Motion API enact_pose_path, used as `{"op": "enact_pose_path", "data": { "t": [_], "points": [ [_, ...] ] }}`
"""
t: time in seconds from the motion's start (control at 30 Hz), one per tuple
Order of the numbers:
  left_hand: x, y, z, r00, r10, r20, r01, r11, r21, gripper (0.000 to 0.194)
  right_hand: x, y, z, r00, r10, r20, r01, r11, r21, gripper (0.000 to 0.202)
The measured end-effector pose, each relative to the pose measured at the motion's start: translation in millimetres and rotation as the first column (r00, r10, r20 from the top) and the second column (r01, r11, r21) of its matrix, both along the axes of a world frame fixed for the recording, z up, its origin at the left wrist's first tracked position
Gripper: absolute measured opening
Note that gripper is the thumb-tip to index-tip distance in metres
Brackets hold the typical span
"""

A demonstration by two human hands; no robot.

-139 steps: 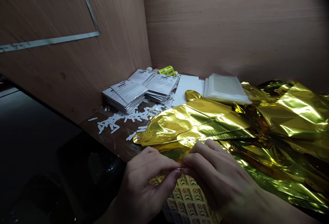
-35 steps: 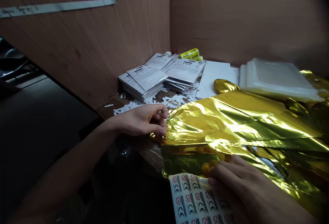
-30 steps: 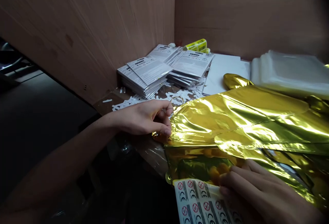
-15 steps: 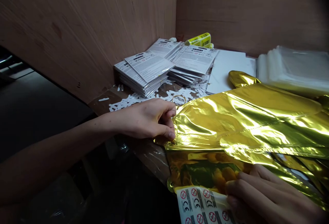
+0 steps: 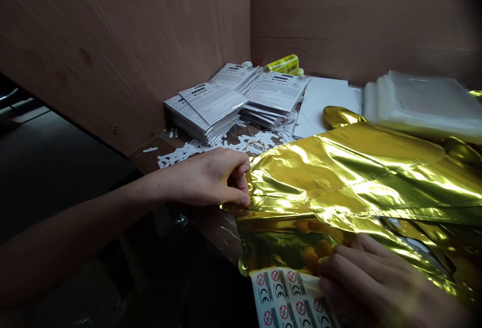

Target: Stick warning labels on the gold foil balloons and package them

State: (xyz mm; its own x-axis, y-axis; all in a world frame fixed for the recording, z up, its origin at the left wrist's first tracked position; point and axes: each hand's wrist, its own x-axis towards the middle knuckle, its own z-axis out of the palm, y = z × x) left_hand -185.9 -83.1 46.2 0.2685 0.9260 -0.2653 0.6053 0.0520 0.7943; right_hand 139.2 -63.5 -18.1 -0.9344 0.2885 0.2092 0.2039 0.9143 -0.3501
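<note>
Gold foil balloon [image 5: 339,177] is spreading flat and glossy at 3 o'clock from the left hand [image 5: 214,175], its crinkled seams catching bright streaks of light. The left hand is curling its fingers inward and resting its thumb tip against the foil's narrow end; whether it is clamping the foil, I cannot tell. At 4 o'clock from it, the right hand [image 5: 376,272] is pinching the sticker sheet [image 5: 273,295] by its upper edge. That thin, pale sheet is carrying rows of printed CE marks and red crossed-out circles, and the right hand is hiding part of it.

At 12 o'clock from the left hand, flat printed packets [image 5: 214,104] are lying in uneven, overlapping stacks on the brown counter [image 5: 148,157]. Smooth, rounded white paper scraps [image 5: 181,152] are scattering before them, partly hidden by the left hand. A shiny yellow label roll [image 5: 284,64] is lying at 1 o'clock, near the wooden panels [image 5: 339,11]. Plain white sheets [image 5: 322,99] are lying toward 2 o'clock, and translucent plastic bags [image 5: 429,102] are piling up between 2 and 3 o'clock, the foil covering the sheets' near edge.
</note>
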Motion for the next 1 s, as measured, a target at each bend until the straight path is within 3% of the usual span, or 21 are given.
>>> {"op": "enact_pose_path", "data": {
  "t": [0.17, 0.3, 0.4, 0.53, 0.6, 0.67, 0.73, 0.8, 0.83, 0.9, 1.0],
  "points": [
    [10.7, -2.5, 3.7, 0.964, 0.089, -0.250, -0.059, 0.990, 0.124, 0.031, -8.2, 0.0, 17.1, 0.999, 0.022, 0.038, -0.019, 0.997, -0.079, 0.020],
    [14.5, 2.2, 7.5, 0.913, 0.146, -0.381, -0.105, 0.986, 0.129, 0.034, -13.2, -2.9, 27.4, 0.999, 0.020, 0.041, -0.017, 0.997, -0.079, 0.025],
    [7.8, 11.8, 10.1, 0.856, 0.135, -0.500, -0.133, 0.990, 0.040, 0.047, -14.1, -2.4, 28.0, 0.998, 0.001, 0.065, 0.006, 0.994, -0.108, 0.026],
    [-3.6, 26.8, 11.3, 0.910, 0.100, -0.402, -0.182, 0.968, -0.172, 0.053, -14.0, 0.2, 27.7, 0.995, -0.014, 0.104, 0.026, 0.992, -0.121, 0.026],
    [-3.7, 30.3, 11.7, 0.924, 0.110, -0.367, -0.197, 0.957, -0.210, 0.051, -13.9, 0.3, 30.9, 0.995, -0.011, 0.101, 0.020, 0.995, -0.097, 0.027],
    [1.2, 27.9, 12.4, 0.898, 0.132, -0.419, -0.214, 0.965, -0.154, 0.051, -13.8, -0.5, 37.5, 0.993, 0.000, 0.119, 0.010, 0.997, -0.082, 0.027],
    [8.9, 18.0, 12.5, 0.843, 0.192, -0.502, -0.194, 0.980, 0.050, 0.049, -13.2, -1.3, 45.9, 0.988, -0.008, 0.153, 0.020, 0.997, -0.076, 0.025],
    [15.8, 2.1, 9.6, 0.816, 0.243, -0.524, -0.057, 0.937, 0.346, 0.038, -12.2, -1.3, 53.8, 0.985, -0.029, 0.169, 0.039, 0.997, -0.059, 0.024],
    [17.9, -6.7, 6.8, 0.827, 0.207, -0.523, 0.051, 0.899, 0.435, 0.033, -11.5, -0.9, 56.9, 0.983, -0.034, 0.180, 0.044, 0.998, -0.051, 0.025],
    [19.1, -22.8, -0.9, 0.838, -0.024, -0.545, 0.334, 0.813, 0.477, 0.025, -9.8, 0.3, 61.4, 0.976, -0.026, 0.215, 0.036, 0.998, -0.042, 0.028],
    [17.4, -38.1, -10.9, 0.790, -0.242, -0.564, 0.574, 0.614, 0.541, 0.050, -6.6, 2.8, 64.2, 0.958, -0.001, 0.287, 0.020, 0.998, -0.063, 0.032]
  ]
}}
